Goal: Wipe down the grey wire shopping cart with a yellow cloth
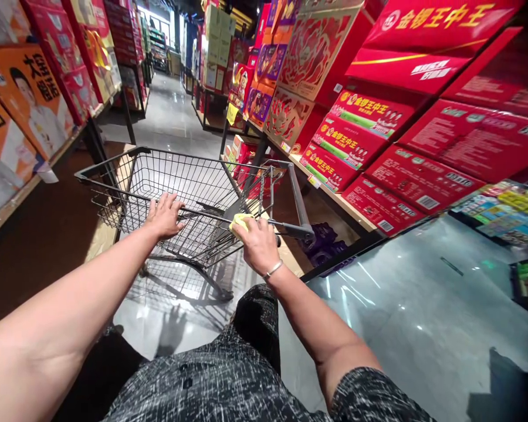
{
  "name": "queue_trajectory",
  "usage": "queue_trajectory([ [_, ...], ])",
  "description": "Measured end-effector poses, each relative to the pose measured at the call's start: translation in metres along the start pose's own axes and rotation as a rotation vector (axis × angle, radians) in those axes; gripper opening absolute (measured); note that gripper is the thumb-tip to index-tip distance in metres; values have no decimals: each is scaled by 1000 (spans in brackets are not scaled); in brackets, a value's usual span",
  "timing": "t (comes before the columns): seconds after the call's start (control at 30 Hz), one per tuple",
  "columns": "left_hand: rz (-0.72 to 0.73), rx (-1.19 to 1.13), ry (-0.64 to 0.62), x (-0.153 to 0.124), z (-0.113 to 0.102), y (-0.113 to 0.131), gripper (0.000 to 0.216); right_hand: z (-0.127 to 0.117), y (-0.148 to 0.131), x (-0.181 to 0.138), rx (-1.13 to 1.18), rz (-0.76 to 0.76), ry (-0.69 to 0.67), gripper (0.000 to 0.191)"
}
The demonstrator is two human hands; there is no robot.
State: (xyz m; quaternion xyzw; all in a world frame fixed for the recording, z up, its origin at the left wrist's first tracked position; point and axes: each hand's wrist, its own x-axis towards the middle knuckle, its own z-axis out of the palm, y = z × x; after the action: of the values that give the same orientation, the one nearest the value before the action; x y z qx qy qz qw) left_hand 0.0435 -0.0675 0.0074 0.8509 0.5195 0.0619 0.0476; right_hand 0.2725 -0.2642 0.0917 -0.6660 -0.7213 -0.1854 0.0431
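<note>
An empty black wire shopping cart (171,176) stands sideways before me, its handle end at the right. My right hand (260,243), with a silver bracelet at the wrist, grips a yellow cloth (241,222) against the cart's near top rail. On the same rail farther left lies my left hand (165,215), fingers stretched out and holding nothing. Its palm underside is hidden.
Shelves with red gift boxes (356,111) rise close on the right, and orange boxes (26,99) line the left. A tiled aisle (167,102) runs ahead between them. Purple packs (325,243) lie beneath the right shelf.
</note>
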Motion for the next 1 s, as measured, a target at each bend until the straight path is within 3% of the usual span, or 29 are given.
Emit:
queue_trajectory([
  [0.07,-7,-18,-9,2,-4,-3,59,-15,20,-19,-25,31,47,50],
  [0.17,-86,-28,-50,6,-14,1,63,-26,53,-42,-38,213,202,56],
  [0.23,-158,-17,-90,7,-23,15,68,-15,64,-50,-27,303,339,58],
  [0.3,-139,-20,-102,4,-29,40,73,9,60,-51,-3,276,433,57],
  [0.4,211,-103,7,-5,-28,89,69,50,34,-40,61,127,433,52],
  [0.47,437,-211,11,-12,-22,115,64,67,15,-27,130,68,364,50],
  [0.53,515,-259,13,-17,-14,127,61,70,4,-16,195,41,277,48],
  [0.67,554,-339,72,-19,-5,117,55,38,6,-14,218,9,218,46],
  [0.8,578,-420,87,-22,-5,93,51,-8,21,-39,183,75,222,53],
  [1.0,558,-483,79,-33,-15,65,43,-50,44,-62,241,128,297,57],
])
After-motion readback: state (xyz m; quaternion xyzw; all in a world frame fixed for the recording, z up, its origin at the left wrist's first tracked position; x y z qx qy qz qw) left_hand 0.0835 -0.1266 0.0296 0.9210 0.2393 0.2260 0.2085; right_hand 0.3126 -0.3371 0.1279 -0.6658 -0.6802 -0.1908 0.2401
